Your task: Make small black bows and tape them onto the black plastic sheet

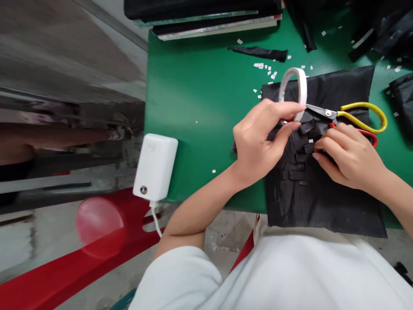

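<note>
My left hand [263, 140] pinches a roll of white tape [302, 86] between thumb and fingertip, holding it upright over a black fabric sheet [325, 202]. Scissors [327, 113] with one yellow and one red handle lie beyond my right hand [350, 157], their tips close to the tape roll. My right hand is closed, its thumb and fingertips together near small black strips [296, 174] on the fabric; what it holds, if anything, is too small to name.
A white power bank [155, 165] with a cable lies at the green table's [193, 103] left edge. Black stacks [206, 10] stand at the back. White scraps [259, 65] and a black strip [258, 52] lie behind the fabric. Black bundles [396, 38] occupy the back right.
</note>
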Available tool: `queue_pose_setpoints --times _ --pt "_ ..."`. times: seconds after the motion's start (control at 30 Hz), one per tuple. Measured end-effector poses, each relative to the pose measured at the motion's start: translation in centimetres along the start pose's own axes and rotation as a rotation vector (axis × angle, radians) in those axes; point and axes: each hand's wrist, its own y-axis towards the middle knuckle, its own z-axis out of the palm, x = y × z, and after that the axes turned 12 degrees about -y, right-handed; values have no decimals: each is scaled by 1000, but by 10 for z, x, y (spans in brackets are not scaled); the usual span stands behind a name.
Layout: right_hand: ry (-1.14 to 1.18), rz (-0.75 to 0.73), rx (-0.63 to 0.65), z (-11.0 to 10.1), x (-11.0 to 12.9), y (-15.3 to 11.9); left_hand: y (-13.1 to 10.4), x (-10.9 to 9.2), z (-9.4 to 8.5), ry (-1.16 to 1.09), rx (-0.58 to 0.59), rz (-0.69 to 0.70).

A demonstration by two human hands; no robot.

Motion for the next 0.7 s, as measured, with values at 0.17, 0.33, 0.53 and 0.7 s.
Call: queue_pose_setpoints --times 0.17,0.33,0.53,0.7 --pt "99 152 -107 -2 -1 -2 -7 -1 6 -143 83 -38" --pt "137 189 -200 -3 0 -4 -11 -2 8 -130 175 -4" --pt "86 257 -162 -6 -1 -6 -13 -3 10 -145 139 -128" --pt "-86 468 11 -8 -7 -6 -13 -4 11 -217 91 -209"
